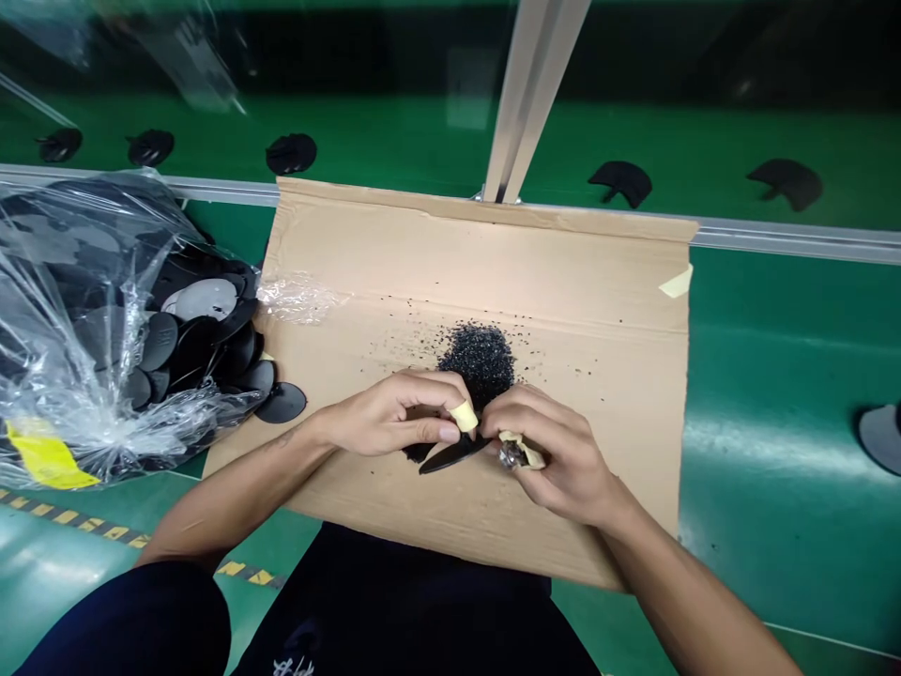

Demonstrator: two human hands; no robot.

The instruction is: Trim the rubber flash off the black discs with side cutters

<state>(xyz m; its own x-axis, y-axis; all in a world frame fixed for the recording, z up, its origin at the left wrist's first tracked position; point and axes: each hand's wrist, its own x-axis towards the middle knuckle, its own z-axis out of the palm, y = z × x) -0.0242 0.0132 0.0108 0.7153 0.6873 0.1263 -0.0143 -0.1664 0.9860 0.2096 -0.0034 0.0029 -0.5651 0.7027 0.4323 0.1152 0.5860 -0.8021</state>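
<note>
My left hand (394, 413) is closed, pinching a thin black disc-shaped part (450, 456) between thumb and fingers. Yellowish tape wraps one of its fingertips. My right hand (556, 451) is curled around a small tool (512, 453), whose visible end looks metallic and is wrapped in pale tape. Its working end is hidden behind my fingers, close to the part. Beyond both hands lies a heap of black shavings (480, 357), with loose bits scattered around it on a cardboard sheet (563, 272).
On the left, a clear plastic bag (84, 310) spills many black discs, and one disc (282, 402) lies at the cardboard's edge. A metal frame post (539, 94) rises behind. Black parts (291, 153) rest beyond the rail. Another disc (883, 437) sits at far right on the green floor (774, 376).
</note>
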